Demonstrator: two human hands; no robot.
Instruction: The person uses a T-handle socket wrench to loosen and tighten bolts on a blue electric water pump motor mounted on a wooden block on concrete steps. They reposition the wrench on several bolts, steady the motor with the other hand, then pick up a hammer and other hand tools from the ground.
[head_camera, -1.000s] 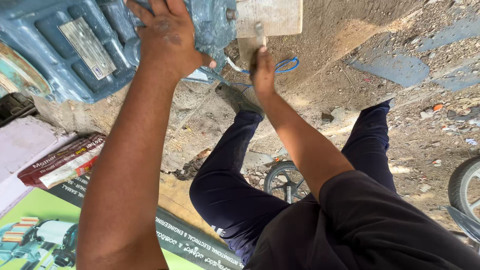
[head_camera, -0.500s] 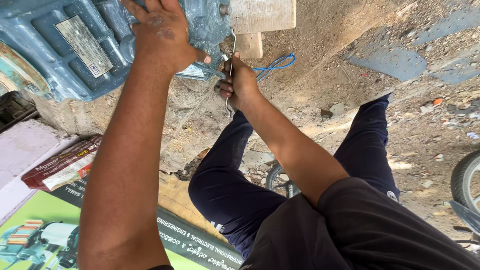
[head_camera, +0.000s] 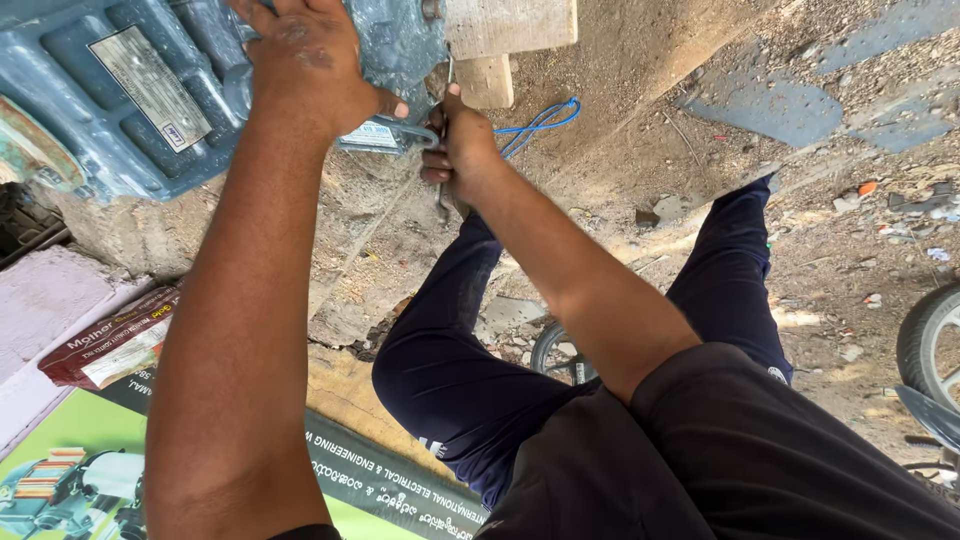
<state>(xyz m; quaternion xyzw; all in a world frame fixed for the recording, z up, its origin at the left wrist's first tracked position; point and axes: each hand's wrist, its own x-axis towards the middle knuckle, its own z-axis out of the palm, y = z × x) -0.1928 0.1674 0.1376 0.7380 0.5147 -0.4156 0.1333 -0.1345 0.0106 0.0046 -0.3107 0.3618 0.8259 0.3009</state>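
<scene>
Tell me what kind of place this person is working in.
Probably an outdoor or roadside repair spot for electric motors. The left hand steadies a blue ribbed motor casing over bare dirt ground, a vehicle tyre stands nearby, and the right hand grips a metal tool.

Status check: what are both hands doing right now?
Left hand flat on blue motor casing. Right hand grip closed on thin metal tool. Blue wire lies beside.

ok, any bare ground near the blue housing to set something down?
Bare dirt right of the wooden block, past the blue wire. Crowded: left hand on the blue motor housing, right hand beside it, legs below.
</scene>
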